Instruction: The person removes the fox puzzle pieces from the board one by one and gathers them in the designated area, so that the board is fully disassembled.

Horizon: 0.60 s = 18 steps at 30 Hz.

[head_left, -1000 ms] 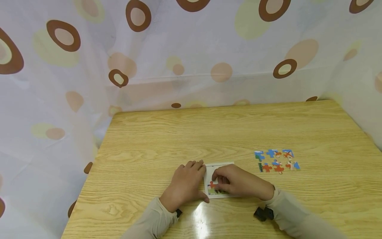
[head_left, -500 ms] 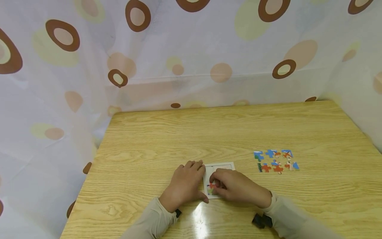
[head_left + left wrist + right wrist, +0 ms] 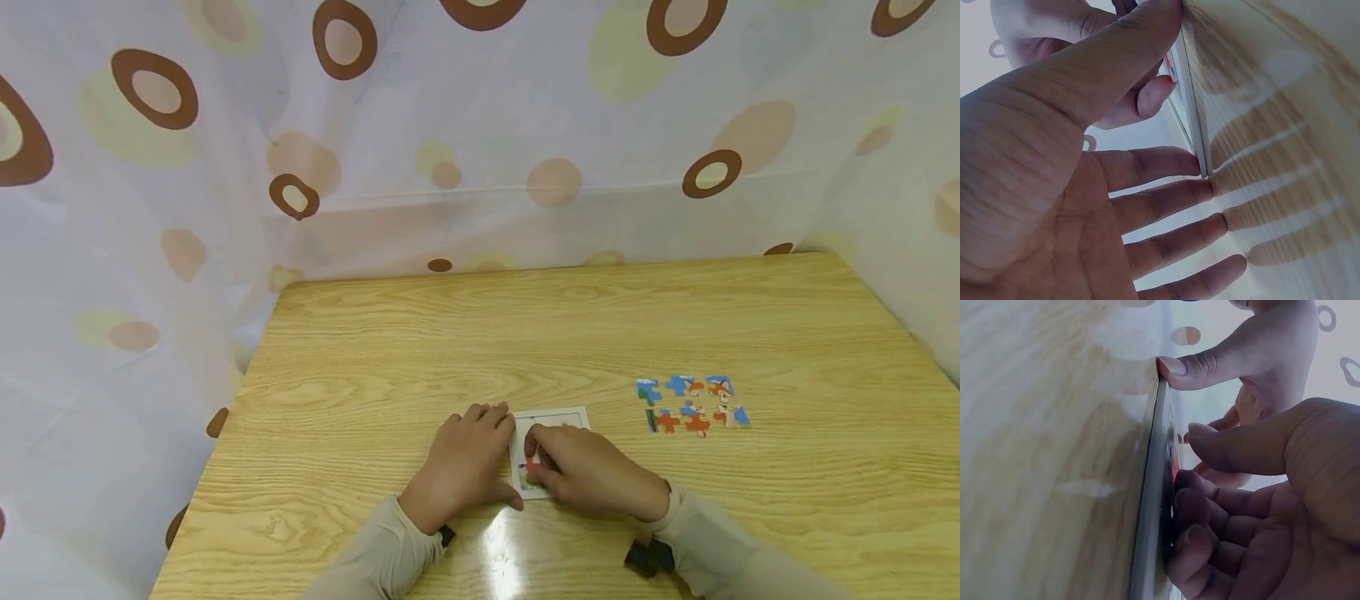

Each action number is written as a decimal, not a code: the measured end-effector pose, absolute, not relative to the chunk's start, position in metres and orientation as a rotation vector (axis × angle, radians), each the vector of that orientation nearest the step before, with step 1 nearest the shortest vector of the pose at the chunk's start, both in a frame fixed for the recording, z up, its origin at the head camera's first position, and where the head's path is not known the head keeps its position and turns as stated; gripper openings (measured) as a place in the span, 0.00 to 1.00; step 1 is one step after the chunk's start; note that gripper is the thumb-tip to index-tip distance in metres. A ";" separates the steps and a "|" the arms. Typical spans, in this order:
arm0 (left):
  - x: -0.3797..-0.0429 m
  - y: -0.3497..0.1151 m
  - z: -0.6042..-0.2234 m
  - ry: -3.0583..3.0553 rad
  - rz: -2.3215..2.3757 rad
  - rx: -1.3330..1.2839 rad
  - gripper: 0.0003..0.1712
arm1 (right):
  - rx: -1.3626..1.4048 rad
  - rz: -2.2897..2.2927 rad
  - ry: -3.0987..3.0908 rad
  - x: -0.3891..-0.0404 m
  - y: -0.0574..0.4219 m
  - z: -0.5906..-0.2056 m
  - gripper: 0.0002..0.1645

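Observation:
In the head view a white puzzle frame (image 3: 558,412) lies on the table. My left hand (image 3: 465,467) rests along its left side, fingers straight and fingertips down on the tabletop, as the left wrist view shows. Its thumb touches the frame's near left corner. My right hand (image 3: 592,471) reaches over the frame with fingers curled, index finger and thumb around a red-and-green puzzle piece (image 3: 532,468) in the near left corner. The rest of the near row is hidden under that hand. Right wrist view: the curled fingers touch the board inside the rim (image 3: 1154,462).
Several loose puzzle pieces (image 3: 693,404), with blue sky and an orange animal, lie in two rows right of the frame. The wood-grain table (image 3: 420,333) meets a patterned curtain (image 3: 480,167) at the back. Dark wrist devices (image 3: 648,557) sit below the right wrist.
My right hand has slid left and slightly lower over the frame, its fingertips now at the corner piece. My left hand stays put. The loose pieces lie as before.

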State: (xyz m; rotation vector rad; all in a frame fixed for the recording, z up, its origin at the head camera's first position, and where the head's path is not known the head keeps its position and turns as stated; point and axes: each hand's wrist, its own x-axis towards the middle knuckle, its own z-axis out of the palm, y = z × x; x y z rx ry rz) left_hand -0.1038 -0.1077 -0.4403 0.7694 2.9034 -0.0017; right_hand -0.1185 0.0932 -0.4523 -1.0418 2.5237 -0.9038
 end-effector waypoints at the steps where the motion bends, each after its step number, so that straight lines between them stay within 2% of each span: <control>1: -0.104 -0.108 -0.440 2.904 -0.002 0.769 0.58 | -1.039 -0.902 2.523 -0.119 0.093 -0.452 0.06; 18: -0.103 -0.108 -0.441 2.930 -0.010 0.777 0.58 | -1.002 -0.947 2.532 -0.123 0.095 -0.452 0.13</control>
